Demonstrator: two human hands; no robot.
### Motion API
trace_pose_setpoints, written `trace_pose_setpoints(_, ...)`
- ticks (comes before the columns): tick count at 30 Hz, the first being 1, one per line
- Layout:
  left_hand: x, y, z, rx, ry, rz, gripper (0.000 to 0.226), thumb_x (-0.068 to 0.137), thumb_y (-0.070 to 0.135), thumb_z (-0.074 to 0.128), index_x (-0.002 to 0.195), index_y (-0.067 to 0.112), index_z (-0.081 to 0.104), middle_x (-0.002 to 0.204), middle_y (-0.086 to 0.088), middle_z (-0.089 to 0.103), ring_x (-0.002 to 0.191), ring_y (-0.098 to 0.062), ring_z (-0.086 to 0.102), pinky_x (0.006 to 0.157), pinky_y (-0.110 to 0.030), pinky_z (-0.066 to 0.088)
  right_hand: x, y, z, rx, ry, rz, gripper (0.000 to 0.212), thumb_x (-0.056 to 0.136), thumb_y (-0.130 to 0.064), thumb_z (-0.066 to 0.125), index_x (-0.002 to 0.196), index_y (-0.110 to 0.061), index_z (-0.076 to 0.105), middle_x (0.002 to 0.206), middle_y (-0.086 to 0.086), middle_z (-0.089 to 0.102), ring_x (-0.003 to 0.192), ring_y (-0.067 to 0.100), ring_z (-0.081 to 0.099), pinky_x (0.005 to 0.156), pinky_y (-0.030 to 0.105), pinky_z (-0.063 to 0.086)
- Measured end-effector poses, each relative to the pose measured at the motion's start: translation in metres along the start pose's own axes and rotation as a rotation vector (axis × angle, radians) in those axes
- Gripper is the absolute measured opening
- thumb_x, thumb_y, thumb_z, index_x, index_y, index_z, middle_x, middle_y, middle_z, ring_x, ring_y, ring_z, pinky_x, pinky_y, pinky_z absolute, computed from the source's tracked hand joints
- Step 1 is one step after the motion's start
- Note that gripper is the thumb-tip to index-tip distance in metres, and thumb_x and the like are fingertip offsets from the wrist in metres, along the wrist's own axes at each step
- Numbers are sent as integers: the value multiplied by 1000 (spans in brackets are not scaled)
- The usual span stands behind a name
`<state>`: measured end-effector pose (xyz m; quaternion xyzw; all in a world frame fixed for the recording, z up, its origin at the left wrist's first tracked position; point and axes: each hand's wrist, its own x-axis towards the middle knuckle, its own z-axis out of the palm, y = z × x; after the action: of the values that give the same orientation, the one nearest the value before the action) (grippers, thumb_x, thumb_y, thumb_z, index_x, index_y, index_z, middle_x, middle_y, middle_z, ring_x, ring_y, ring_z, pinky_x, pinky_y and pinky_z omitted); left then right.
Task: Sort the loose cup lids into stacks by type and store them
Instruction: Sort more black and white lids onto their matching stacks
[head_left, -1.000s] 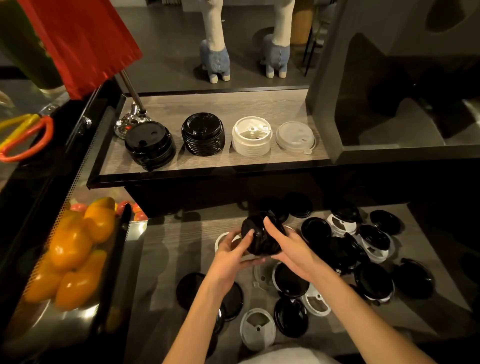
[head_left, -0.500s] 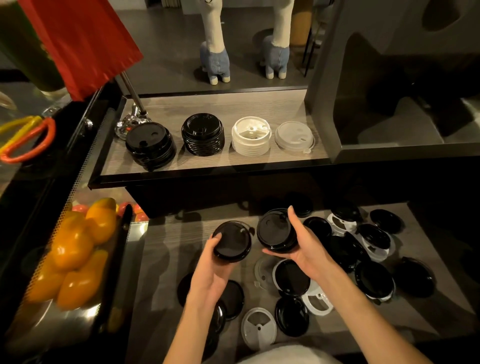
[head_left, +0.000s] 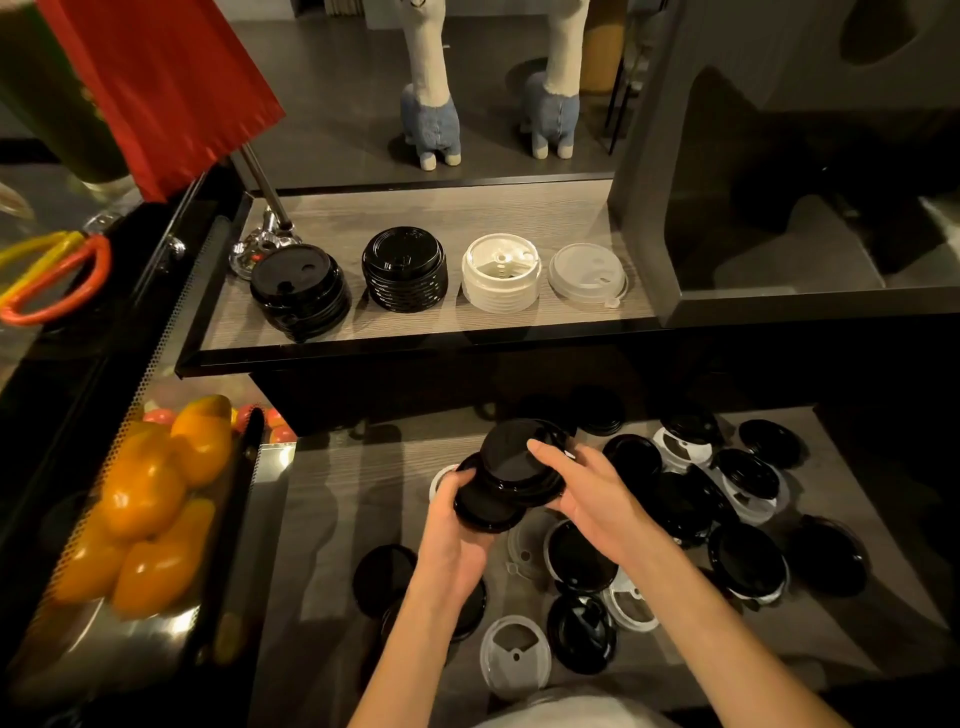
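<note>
From the head camera we see both hands up over the lower counter (head_left: 332, 519). Our left hand (head_left: 454, 525) curls round a black lid (head_left: 480, 506), gripping its near edge. Our right hand (head_left: 587, 496) grips a second black lid (head_left: 514, 462), fingers over its top, overlapping the first. Loose lids (head_left: 737, 561) lie scattered right of the hands. On the upper shelf (head_left: 415, 208) stand four sorted stacks (head_left: 405, 267).

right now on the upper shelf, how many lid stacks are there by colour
black lid stacks: 2
white lid stacks: 2
total: 4 stacks on the upper shelf
</note>
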<state>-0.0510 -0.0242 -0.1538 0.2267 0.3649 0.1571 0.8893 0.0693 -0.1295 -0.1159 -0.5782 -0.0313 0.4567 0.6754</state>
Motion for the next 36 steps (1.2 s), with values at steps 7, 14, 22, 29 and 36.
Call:
trace_pose_setpoints(7, -4, 0, 8, -86, 0, -42, 46, 106, 39, 45, 140, 13, 61, 139, -17, 64, 129, -33, 62, 117, -53, 40, 0, 1, 4, -760, 102, -251, 28, 100, -48, 62, 122, -32, 70, 119, -9, 70, 118, 2, 59, 102, 27, 51)
trace_pose_setpoints(14, -8, 5, 12, -19, -94, -81, 43, 106, 43, 43, 143, 29, 60, 143, -14, 62, 133, -34, 58, 116, -55, 39, -7, -5, 3, -954, 56, -473, 66, 89, -53, 73, 148, -46, 44, 141, -14, 40, 127, 4, 48, 103, 21, 43)
trace_pose_setpoints(22, -10, 14, 15, 8, -101, -59, 49, 103, 45, 48, 131, 12, 69, 136, -20, 65, 125, -35, 64, 105, -50, 50, -6, -39, -1, -1097, -339, -532, 86, 76, -49, 88, 150, -44, 44, 144, -27, 52, 137, -5, 45, 115, 26, 40)
trace_pose_setpoints(29, -12, 26, 12, -96, -172, -13, 54, 103, 46, 44, 144, 13, 58, 144, -21, 59, 136, -44, 52, 110, -58, 42, -4, -64, -8, -707, -53, -570, 73, 74, -39, 88, 140, -36, 58, 137, -19, 63, 131, -2, 55, 110, 26, 44)
trace_pose_setpoints(36, -16, 30, 11, -51, -163, 16, 60, 99, 55, 44, 118, 9, 77, 134, -21, 66, 121, -37, 66, 104, -57, 48, -17, -59, -3, -823, -135, -609, 78, 70, -35, 93, 140, -34, 59, 139, -19, 58, 135, 0, 51, 110, 21, 41)
